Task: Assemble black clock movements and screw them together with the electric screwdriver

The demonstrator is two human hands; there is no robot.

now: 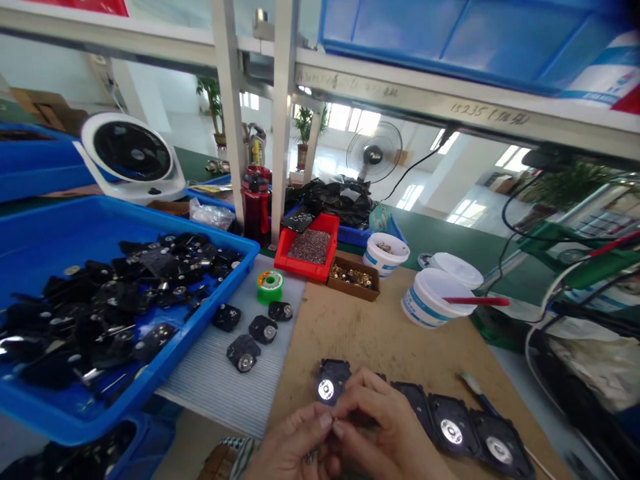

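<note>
Small part pinched between fingertips of left hand and right hand, over cardboard; could be dropped among black housings if pinch is loosened; exact shape hidden

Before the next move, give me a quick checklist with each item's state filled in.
1. Left hand and right hand working together over the cardboard: ok.
2. What lies between their fingers identified: cannot tell, mostly covered.
3. Row of black units right of the hands lying on the cardboard: ok, though partly hidden by the right hand.
4. Brush apart from that row: cannot tell, its handle reaches their edge.
5. Red handle inside the white tub: not ok, it sticks out past the rim.
</note>
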